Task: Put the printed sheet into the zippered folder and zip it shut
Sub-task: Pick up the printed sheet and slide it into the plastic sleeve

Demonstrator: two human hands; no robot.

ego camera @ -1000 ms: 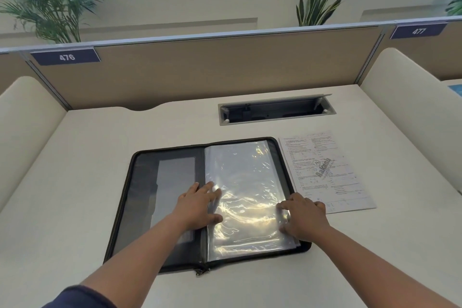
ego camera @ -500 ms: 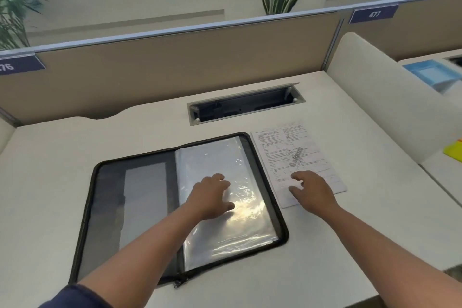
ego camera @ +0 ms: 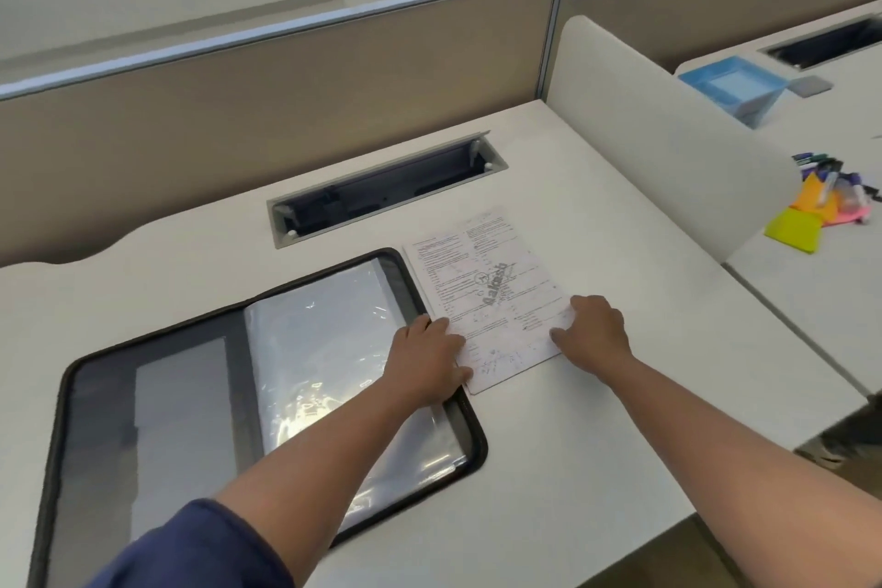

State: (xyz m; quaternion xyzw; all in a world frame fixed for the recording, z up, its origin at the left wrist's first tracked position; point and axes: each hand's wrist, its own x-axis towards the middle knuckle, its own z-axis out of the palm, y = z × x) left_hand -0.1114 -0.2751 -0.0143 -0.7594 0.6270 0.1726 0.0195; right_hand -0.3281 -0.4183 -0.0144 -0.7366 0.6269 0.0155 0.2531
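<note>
The black zippered folder (ego camera: 157,401) lies open flat on the white desk, clear plastic sleeves (ego camera: 329,339) filling its right half. The printed sheet (ego camera: 487,286) lies on the desk just right of the folder. My left hand (ego camera: 425,363) rests across the folder's right edge with its fingers on the sheet's near-left corner. My right hand (ego camera: 592,332) lies palm down on the sheet's near-right edge, fingers spread. Neither hand has lifted the sheet; it lies flat.
A recessed cable tray (ego camera: 386,189) is set in the desk behind the sheet. A tan partition (ego camera: 286,91) closes the back, a white divider (ego camera: 668,138) the right. Beyond the divider lie coloured sticky notes and pens (ego camera: 825,205) and a blue tray (ego camera: 735,86).
Both hands left the plastic sleeves and moved right onto the printed sheet, the right hand first, then the left. The view swung to the right.
</note>
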